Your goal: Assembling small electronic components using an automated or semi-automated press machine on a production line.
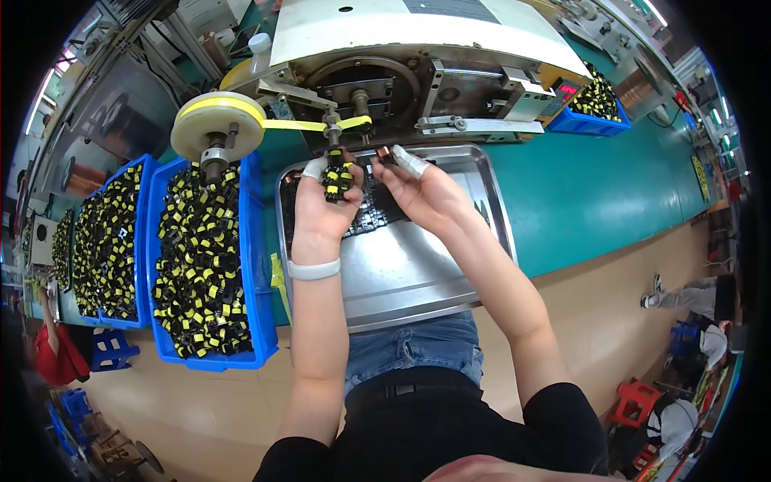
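Left fingers (pixel 356 173) hold black-yellow parts (pixel 336 183) — tray (pixel 418 269) open toward its near edge (pixel 418 318).

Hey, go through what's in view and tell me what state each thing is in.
Left hand: curled around black-and-yellow parts
Right hand: pinching a small copper-coloured part
Yellow tape: drawn out from its reel
Metal tray: partly covered with dark parts
Blue bin beside tray: heaped with similar parts
Red display: lit
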{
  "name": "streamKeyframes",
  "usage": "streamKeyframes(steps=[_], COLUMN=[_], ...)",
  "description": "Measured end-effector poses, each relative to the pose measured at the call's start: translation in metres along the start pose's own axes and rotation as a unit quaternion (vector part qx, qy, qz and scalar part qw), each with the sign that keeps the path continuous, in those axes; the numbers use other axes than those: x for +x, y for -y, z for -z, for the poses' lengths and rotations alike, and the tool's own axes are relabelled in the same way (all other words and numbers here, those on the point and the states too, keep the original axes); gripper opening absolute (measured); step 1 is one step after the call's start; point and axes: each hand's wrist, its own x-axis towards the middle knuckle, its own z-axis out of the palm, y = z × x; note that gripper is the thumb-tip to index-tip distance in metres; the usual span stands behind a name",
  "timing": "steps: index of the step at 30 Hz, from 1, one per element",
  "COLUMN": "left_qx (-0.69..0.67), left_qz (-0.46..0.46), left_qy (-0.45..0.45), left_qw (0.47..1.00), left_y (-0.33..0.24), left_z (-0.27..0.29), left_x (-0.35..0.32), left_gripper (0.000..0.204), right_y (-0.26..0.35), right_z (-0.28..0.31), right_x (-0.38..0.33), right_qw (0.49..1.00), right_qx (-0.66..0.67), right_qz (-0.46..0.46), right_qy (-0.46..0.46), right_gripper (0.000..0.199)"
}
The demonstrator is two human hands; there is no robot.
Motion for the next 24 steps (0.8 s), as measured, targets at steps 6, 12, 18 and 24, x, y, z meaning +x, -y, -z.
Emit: streamKeyframes(steps=[6, 12, 18, 24], left_qx=[-0.031, -0.041, -0.042, -0.039], left_qz=[-0.020, -0.022, -0.030, -0.028], left_qy=[-0.082, -0.072, -0.083, -0.084], left_qw=[0.996, 0.996, 0.995, 0.995], left_y=[0.001, 0.000, 0.003, 0.000], left_z=[-0.009, -0.005, -0.006, -0.004], left_x=[0.000, -0.002, -0.001, 0.004], left_gripper=[0.023, 0.025, 0.022, 0.022], right_y=[-0.011, -0.017, -0.028, -0.030], right_z=[-0.009, -0.013, -0.023, -0.030], right_x=[0.015, 0.012, 0.014, 0.020], right_qw=[0.992, 0.987, 0.980, 0.950], right_qx=[0.104, 0.148, 0.185, 0.306], right_qz=[0.037, 0.030, 0.024, -0.024], right_qy=[-0.058, -0.060, -0.072, -0.053], right_gripper=[0.018, 0.017, 0.017, 0.017])
